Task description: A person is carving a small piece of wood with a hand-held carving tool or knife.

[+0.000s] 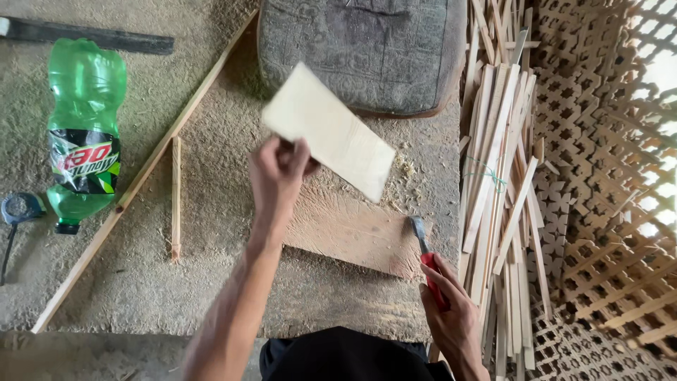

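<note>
Pale, thin rectangular wood panel (pixel 328 131), lifted clear above the flat brown wooden board (pixel 352 233), pinched at its lower edge by the left hand (pixel 278 173), sticking up and to the right of those fingers. Right hand (pixel 451 314), off the board's right corner, fist clamped around a red-handled chisel (pixel 427 257), blade resting at the board's edge. Green plastic bottle (pixel 83 134) lying well left of the board.

Plenty of open sawdust floor (pixel 211 212) between the long stick (pixel 141 169) and the flat board (pixel 352 233). Right side's blocked by the bundle of wood strips (pixel 501 183), cushion (pixel 360 49) closes off the top, green bottle (pixel 83 134) hogs the left.
</note>
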